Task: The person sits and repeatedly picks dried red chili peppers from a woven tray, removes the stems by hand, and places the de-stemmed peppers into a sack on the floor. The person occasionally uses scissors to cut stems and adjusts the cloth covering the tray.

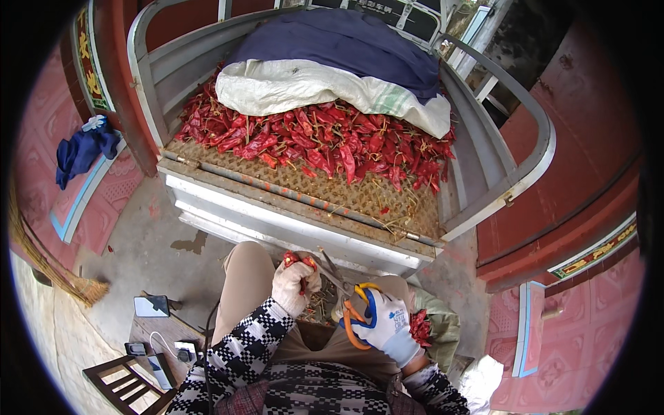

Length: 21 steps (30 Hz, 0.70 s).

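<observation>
My left hand (294, 285), in a whitish work glove, is closed round a few dried red chili peppers (290, 259) above my lap. In my right hand (387, 324), gloved in white with a blue edge, is a pair of scissors (354, 333) with orange and yellow handles. Their blades point up and left, beside the peppers, and look parted. A big heap of red chili peppers (304, 135) lies on the truck bed in front of me. More red peppers (420, 328) show at a greenish sack (441, 321), just right of my right hand.
A white woven sack (290, 86) and a dark blue cloth (339, 41) cover part of the heap. Metal side rails (536, 149) flank the truck bed. At lower left are phones (151, 306) on a wooden bench (173, 328), a chair (124, 384) and a broom (86, 290).
</observation>
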Available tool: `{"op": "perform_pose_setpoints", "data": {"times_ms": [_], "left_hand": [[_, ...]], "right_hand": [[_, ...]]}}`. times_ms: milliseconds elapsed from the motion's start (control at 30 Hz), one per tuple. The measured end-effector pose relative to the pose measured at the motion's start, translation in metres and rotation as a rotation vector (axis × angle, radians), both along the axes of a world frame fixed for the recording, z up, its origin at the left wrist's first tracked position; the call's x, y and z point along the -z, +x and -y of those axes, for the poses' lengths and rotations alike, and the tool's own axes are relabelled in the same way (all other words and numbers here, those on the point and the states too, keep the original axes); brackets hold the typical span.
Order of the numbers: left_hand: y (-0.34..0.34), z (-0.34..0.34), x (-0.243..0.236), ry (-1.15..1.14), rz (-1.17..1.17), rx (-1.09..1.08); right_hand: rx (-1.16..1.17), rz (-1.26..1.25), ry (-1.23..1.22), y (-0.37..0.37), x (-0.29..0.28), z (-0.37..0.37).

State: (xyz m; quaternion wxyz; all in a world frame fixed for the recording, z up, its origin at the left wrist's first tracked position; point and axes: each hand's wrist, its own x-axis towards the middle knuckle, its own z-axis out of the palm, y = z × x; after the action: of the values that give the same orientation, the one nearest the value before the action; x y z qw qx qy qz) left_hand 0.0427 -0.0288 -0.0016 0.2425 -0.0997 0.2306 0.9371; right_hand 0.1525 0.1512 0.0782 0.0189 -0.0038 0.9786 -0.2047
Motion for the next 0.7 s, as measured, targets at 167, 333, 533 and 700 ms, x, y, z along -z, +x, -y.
{"op": "perform_pose_setpoints", "data": {"times_ms": [167, 333, 533, 700], "left_hand": [[0.001, 0.0, 0.013, 0.076, 0.037, -0.018], [-0.001, 0.001, 0.013, 0.034, 0.006, 0.052], [0.002, 0.001, 0.013, 0.191, 0.142, 0.134], [-0.001, 0.004, 0.015, 0.186, 0.121, 0.198]], "right_hand": [[-0.108, -0.081, 0.079, -0.011, -0.007, -0.002], [-0.107, -0.016, 0.039, -0.01, 0.004, -0.007], [-0.074, 0.094, -0.091, -0.006, 0.004, -0.01], [0.098, 0.075, -0.113, -0.015, 0.002, -0.031]]}}
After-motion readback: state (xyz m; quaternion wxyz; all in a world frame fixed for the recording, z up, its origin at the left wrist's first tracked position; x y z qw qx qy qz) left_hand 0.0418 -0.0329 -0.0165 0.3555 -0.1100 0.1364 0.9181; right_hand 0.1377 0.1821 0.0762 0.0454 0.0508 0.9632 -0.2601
